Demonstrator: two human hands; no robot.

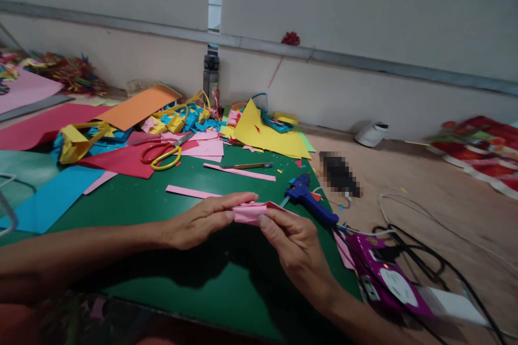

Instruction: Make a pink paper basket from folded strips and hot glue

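A folded piece of pink paper [249, 214] is held above the green table, spanning the gap between my two hands. My left hand [202, 220] grips its left end, with long straight fingers on the far side and the thumb on the near side. At the other end, my right hand [297, 237] pinches the paper between thumb and fingers. Beyond them lie a pink strip [192, 191] and a cutter knife [246, 165] resting on another pink strip [259, 174]. A blue glue gun [311, 199] lies just past my right hand.
Scissors [165, 156] with red and yellow handles lie on paper sheets on the green table [133, 199]. Yellow paper [267, 132] and small paper baskets [76, 143] crowd the far side. A purple power strip [388, 275] with cables sits on the floor at right.
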